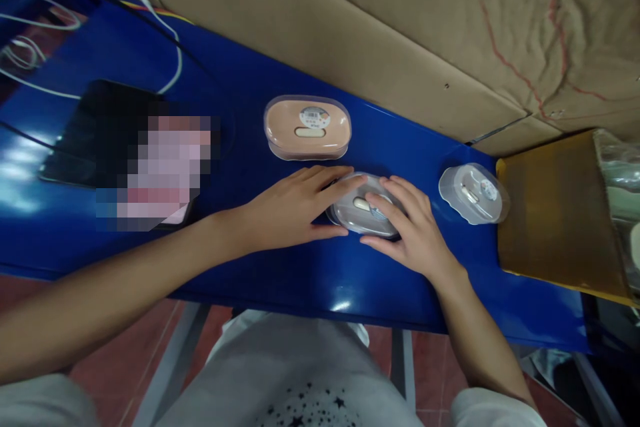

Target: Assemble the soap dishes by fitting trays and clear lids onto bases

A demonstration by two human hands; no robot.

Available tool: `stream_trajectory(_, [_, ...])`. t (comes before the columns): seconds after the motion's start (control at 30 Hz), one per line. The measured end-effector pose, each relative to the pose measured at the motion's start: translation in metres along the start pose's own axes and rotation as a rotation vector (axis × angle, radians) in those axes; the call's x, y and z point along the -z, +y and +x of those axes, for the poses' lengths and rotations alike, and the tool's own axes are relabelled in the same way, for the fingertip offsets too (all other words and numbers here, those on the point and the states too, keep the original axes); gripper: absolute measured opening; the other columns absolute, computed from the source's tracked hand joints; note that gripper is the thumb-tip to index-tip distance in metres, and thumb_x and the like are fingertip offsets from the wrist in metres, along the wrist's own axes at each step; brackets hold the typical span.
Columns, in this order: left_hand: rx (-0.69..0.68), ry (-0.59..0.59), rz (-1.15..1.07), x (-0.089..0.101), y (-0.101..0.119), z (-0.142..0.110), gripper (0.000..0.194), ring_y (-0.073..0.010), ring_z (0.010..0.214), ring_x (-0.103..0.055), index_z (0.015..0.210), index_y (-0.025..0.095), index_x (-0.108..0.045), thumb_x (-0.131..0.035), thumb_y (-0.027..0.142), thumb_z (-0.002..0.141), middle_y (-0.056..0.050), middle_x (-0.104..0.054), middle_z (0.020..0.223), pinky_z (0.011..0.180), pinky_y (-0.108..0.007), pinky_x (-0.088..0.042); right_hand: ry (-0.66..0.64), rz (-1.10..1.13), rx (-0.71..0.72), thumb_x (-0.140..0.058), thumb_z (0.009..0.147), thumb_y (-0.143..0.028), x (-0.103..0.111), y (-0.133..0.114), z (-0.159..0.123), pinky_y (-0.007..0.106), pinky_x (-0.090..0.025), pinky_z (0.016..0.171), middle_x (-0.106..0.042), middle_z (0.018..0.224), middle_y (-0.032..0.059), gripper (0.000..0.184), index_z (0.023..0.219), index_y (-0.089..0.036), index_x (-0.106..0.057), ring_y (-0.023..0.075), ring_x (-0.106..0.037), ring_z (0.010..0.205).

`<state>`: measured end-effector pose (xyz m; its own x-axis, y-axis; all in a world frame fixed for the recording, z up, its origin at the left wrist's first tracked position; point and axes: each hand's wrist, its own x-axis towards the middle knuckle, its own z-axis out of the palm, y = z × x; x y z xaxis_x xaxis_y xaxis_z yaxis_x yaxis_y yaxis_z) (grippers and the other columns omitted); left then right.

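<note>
The person's left hand (295, 207) and right hand (417, 230) close in from either side on a grey box (363, 217), an oval one in a clear cover, lying on the blue worktop (300, 273). The left hand grips its left end, the index finger laid over the top and the thumb at the near edge; the right hand grips the other end, fingers bent over the cover and thumb along the near side. Between the two hands a pale handle (361, 204) shows on top of the box, and a round sticker lies partly under the right hand's fingers. Just beyond the left hand sits a peach box (307, 141) of similar shape, with its own pale handle and a round label. To the right of the right hand, well apart from it, a pale box (470, 195) in a clear cover rests close beside an open carton (550, 213), which holds clear-wrapped items (625, 177). To the left of the left hand lie a dark tablet (85, 133) and a device with a blurred-out screen (165, 173), with a white cable (179, 60) behind them. Farther beyond both hands, brown cardboard (350, 33) lines the back of the worktop.
</note>
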<state>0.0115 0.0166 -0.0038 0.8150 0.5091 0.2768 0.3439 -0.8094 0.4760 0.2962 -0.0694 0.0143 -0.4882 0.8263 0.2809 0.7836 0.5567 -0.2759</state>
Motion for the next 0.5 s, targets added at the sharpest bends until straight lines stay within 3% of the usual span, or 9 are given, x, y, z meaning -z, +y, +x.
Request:
stream_trajectory(0.17, [-0.026, 0.035, -0.027, -0.0005, -0.0006, 0.0005, 0.081, -0.0382, 0.153, -0.054, 0.17, 0.021, -0.038, -0.076, 0.046, 0.103, -0.021, -0.054, 0.165, 0.126, -0.058, -0.048, 0.009, -0.021, 0.024, -0.076, 0.099, -0.056, 0.0002, -0.0007, -0.0001, 0.066, -0.049, 0.122, -0.058, 0.163, 0.0125, 0.086, 0.173, -0.04, -0.034, 0.0403, -0.05, 0.157])
stream_trajectory(0.5, [0.007, 0.012, -0.094, 0.0002, -0.0013, 0.0014, 0.077, -0.0343, 0.156, -0.051, 0.172, 0.027, -0.036, -0.072, 0.046, 0.106, -0.018, -0.052, 0.168, 0.127, -0.055, -0.047, 0.011, -0.001, 0.024, -0.076, 0.099, -0.055, -0.0016, 0.0, -0.0004, 0.068, -0.047, 0.125, -0.056, 0.165, 0.0122, 0.091, 0.175, -0.042, -0.027, 0.0411, -0.047, 0.158])
